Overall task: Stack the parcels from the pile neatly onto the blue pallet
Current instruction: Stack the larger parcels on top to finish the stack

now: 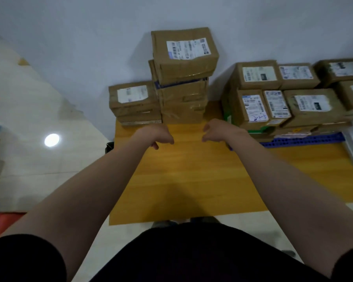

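Parcels (181, 94) in the pile: tall stack at the back of the table (192, 176), against the wall (69, 47). Shorter stack (134, 102) touches its left side.

Top parcel (184, 54) is taped cardboard, label up. It sits skewed and overhangs the box below on the right.

My guess: stiff enough, light to moderate weight, tape bands slick, corners a bit crushed. Take it by the two short ends, palms flat, fingers under the bottom edge, off the tape. Long axis runs roughly left-right, slightly rotated against the stack.

Left hand (159, 136) and right hand (215, 132) are both empty, fingers loosely curled, just in front of the stack base, apparently not touching it.

Blue pallet (306, 140) sits on the table's right side, carrying loaded boxes (312, 104) in tight rows, labels up.
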